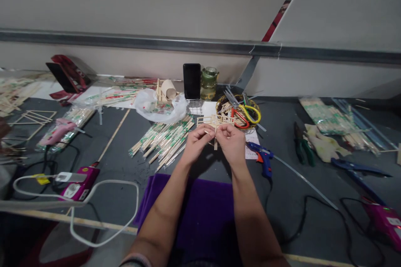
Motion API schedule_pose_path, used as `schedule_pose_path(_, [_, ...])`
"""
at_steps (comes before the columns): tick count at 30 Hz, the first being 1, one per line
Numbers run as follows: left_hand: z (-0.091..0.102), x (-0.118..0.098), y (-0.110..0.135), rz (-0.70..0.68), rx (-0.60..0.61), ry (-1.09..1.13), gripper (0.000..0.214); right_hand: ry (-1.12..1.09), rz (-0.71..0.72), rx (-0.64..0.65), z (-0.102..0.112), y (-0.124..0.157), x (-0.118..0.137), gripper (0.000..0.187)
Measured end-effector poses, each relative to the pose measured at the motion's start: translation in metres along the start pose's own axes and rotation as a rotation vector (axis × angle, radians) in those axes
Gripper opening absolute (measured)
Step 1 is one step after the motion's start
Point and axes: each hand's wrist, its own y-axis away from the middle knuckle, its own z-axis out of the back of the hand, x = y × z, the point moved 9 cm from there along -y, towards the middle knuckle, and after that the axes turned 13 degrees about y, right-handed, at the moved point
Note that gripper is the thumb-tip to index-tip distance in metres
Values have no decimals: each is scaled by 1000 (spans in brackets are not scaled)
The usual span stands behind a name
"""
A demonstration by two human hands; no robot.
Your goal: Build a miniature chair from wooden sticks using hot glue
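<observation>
Both of my hands meet above the middle of the dark worktable. My left hand [200,138] pinches a light wooden stick structure from its left side. My right hand [230,139] is closed on the same stick structure [216,122] from the right, fingertips almost touching the left ones. Thin sticks of it fan out behind my fingers, and one short piece points down between them. Its inner joints are hidden by my fingers. Just right of my right hand lies a blue glue gun [265,158] with an orange trigger. Left of my left hand are wrapped chopsticks [166,139].
A basket [257,122] holds sticks and scissors [250,113]. Behind stand a phone [191,81], a green jar [209,83] and a plastic bag [150,108]. Pliers [303,146], a pink glue gun [58,132] and cables lie around. A purple cloth [206,208] covers the near edge.
</observation>
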Motion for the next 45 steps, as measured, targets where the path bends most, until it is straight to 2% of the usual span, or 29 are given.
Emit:
schedule_pose_path(4, [4,-2,-1,-5,-20,-14,21,-70,-32,54,-7,-1,-3,19])
schedule_pose_path(7, [6,-4,-2,-17,-42,-17,20,-52,-29,49,-7,-1,-3,20])
schedule_pose_path(12, [10,-2,-2,-13,-63,26,18,120,7,-96,7,-2,-4,12])
schedule_pose_path(14, [15,-2,-1,-5,-108,94,18,98,-22,-157,15,-5,-10,9])
schedule_pose_path(17, [22,2,0,56,-185,246,17,-234,-133,-141,19,-11,-22,12])
schedule_pose_path(21, [27,7,-1,112,-255,401,18,-725,-230,18,16,-16,-22,19])
schedule_pose_path(24, [33,9,-2,98,-309,489,22,-929,-217,145,25,-17,-17,20])
schedule_pose_path(27, [40,14,-4,102,-362,553,24,-1024,-154,151,46,-19,-19,20])
schedule_pose_path(32, [51,20,-4,82,-454,609,24,-1012,-94,36,72,-20,-21,31])
schedule_pose_path(39, [64,25,-2,34,-570,672,24,-765,-41,-411,108,-8,-14,25])
schedule_pose_path(43, [63,25,-1,33,-592,665,25,-658,19,-567,121,3,-8,29])
schedule_pose_path(45, [61,24,0,33,-591,666,25,-572,56,-597,121,7,-1,28])
